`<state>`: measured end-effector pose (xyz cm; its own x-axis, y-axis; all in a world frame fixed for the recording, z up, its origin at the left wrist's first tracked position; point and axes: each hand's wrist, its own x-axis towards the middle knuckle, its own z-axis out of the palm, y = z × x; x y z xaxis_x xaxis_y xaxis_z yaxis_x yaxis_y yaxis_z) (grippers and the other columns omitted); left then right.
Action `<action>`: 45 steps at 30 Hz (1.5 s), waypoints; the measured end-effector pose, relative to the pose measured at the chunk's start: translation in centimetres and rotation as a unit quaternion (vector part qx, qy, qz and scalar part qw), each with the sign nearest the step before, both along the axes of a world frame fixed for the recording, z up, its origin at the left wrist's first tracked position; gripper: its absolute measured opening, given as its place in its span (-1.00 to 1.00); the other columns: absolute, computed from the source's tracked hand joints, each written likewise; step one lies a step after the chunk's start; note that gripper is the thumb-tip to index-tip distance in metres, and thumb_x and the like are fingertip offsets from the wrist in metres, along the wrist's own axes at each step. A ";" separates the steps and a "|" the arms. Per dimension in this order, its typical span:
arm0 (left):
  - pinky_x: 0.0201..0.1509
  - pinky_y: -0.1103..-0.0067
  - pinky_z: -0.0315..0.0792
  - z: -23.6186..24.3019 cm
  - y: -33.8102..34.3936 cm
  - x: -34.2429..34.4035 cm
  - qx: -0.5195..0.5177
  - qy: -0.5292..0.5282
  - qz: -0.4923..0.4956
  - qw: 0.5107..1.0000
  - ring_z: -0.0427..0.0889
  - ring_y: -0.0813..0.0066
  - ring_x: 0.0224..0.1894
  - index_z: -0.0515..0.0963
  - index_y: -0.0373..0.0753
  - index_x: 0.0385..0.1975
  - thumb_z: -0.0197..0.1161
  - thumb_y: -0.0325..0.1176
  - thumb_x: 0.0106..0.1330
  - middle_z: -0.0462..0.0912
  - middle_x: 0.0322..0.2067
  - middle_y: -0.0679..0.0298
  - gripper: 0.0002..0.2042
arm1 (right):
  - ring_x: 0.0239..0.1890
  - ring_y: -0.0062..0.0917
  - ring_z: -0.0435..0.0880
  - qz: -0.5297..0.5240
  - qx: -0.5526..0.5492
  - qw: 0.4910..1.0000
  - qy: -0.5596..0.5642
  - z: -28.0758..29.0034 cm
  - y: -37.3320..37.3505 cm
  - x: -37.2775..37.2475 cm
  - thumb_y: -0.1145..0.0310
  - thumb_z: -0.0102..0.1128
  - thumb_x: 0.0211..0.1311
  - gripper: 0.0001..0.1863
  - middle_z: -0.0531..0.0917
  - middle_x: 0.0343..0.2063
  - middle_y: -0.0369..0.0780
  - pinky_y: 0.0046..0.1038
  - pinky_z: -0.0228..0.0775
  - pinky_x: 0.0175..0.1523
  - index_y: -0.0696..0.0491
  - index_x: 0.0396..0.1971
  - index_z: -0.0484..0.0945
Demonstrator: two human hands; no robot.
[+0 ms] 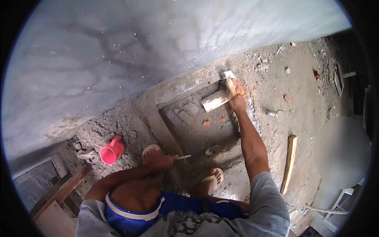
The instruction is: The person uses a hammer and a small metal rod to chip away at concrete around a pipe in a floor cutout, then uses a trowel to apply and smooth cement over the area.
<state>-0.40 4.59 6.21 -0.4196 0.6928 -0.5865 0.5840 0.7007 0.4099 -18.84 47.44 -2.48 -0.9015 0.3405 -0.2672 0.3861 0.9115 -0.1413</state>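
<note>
At the far right corner of a shallow rectangular pit (169, 132), my right hand (238, 103) grips a hammer (231, 86) by its wooden handle. Its pale metal head rests at or just above the pit's far rim, near orange brick crumbs. Below the handle, a whitish pipe-like piece (213, 101) slants into the pit. My left hand (161, 160), beside my left foot, is closed round a thin pointed metal tool (183, 157); the grip end is hidden in the fingers. Several brick-like lumps (189, 112) lie on the pit floor.
A pink mug (112, 151) lies tilted on the rubble at left. Beyond the pit rises a grey plastered wall (130, 51). Wooden boards (63, 191) lean at lower left, and a wooden plank (289, 164) lies at right. A blurred patch covers the right side.
</note>
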 end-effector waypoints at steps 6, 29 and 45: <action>0.16 -0.04 0.29 -0.5 -2.7 2.1 0.064 -0.081 0.160 0.982 0.45 -0.21 0.04 0.45 0.15 0.23 -0.09 0.01 0.44 0.47 -0.02 -0.15 -0.58 | -0.34 -0.11 0.73 0.081 -0.107 0.991 -0.009 6.1 -10.3 4.2 0.46 0.18 0.08 -0.73 0.66 -0.47 0.11 -0.19 0.61 -0.16 0.19 -0.20 0.47; 0.20 -0.14 0.28 -2.4 -0.8 2.1 0.095 -0.016 0.149 0.984 0.46 -0.34 0.11 0.59 0.24 0.03 0.03 0.17 0.36 0.53 -0.03 -0.12 -0.63 | -0.26 -0.12 0.75 -0.050 0.022 0.992 -0.113 0.6 3.3 -0.7 0.33 0.15 0.21 -0.73 0.71 -0.29 0.02 -0.18 0.62 -0.14 0.22 -0.21 0.50; -0.08 0.17 0.50 1.8 -0.7 0.8 -0.087 0.008 0.001 0.996 0.63 0.11 -0.16 0.32 0.08 0.35 0.00 -0.22 0.43 0.63 -0.23 0.20 -0.53 | -0.19 0.01 0.71 -0.035 -0.077 0.995 -0.060 -1.8 -1.2 -1.2 0.35 0.05 0.15 -0.54 0.68 -0.40 0.15 -0.11 0.57 -0.08 0.27 0.03 0.46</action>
<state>0.42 3.85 8.03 -0.4311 0.5806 -0.6907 0.5873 0.7617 0.2738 -19.99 46.24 -4.24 -0.8359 0.3472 -0.4252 0.4696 0.8535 -0.2261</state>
